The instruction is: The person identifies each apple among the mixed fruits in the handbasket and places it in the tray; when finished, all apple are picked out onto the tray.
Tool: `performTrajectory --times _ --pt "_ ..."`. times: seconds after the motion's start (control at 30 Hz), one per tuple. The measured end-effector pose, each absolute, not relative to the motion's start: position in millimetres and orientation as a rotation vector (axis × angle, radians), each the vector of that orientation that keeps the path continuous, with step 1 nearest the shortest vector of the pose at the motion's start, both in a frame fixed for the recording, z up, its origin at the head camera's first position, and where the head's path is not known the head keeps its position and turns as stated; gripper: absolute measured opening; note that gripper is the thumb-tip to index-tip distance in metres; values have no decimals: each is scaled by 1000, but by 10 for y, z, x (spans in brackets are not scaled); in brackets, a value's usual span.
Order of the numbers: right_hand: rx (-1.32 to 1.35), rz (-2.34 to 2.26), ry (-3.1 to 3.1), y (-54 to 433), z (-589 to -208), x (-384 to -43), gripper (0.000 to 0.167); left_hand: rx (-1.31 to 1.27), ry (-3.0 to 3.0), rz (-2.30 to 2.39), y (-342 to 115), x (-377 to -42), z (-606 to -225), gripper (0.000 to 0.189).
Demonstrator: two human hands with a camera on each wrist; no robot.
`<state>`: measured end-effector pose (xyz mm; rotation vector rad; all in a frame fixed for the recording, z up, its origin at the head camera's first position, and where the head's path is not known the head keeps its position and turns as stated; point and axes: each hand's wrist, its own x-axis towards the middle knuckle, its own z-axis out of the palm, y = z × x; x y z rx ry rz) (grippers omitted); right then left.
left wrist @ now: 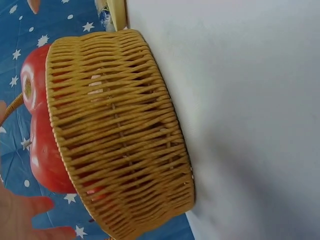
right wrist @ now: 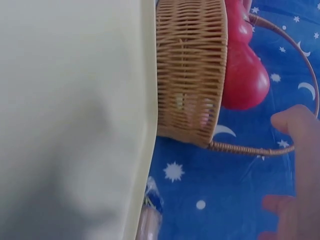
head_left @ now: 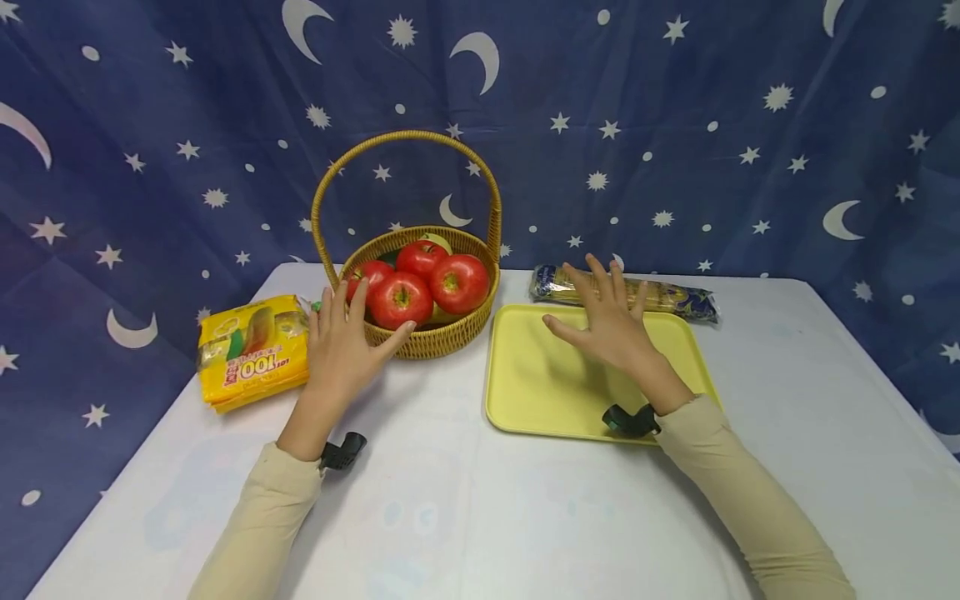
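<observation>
Fingers spread and gripping nothing, the left hand (head_left: pixel 341 348) hovers beside a wicker basket (head_left: pixel 450 340) of red apples (head_left: pixel 401 300) left of the frame's centre, while the right hand (head_left: pixel 613 331), likewise empty and splayed, hangs over a yellow tray (head_left: pixel 525 375) right of centre. The handle (head_left: pixel 408 135) stands upright, seemingly leaving the apples reachable, and a clear-wrapped packet (head_left: pixel 675 302) lies behind the tray, perhaps to spare its surface

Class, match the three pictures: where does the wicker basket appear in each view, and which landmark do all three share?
Head: wicker basket left of centre, mostly in the upper half.
Left wrist: wicker basket turned sideways, filling much of the left half.
Right wrist: wicker basket sideways, at the top, right of centre.
Shared landmark: red apples.
</observation>
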<state>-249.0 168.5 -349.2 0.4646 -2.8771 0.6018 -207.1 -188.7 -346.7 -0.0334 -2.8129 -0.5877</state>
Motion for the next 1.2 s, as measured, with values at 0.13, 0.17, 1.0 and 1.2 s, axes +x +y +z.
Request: performTrajectory --times 0.13,0.17,1.0,1.2 --pt "484 627 -2853 1614 -3486 -2493 84 -33 -2812 -658 -1927 -2051 -3476 100" --pt "492 630 -2846 1595 -3483 -2492 84 -32 -2810 -671 -1940 -2044 -3481 101" --pt "678 724 -2743 1171 -3532 -2558 82 70 -2772 -897 -2089 -2117 -3700 109" --pt "713 749 -2723 1110 -3519 -2566 81 87 -2795 -946 -2090 -2142 -3708 108"
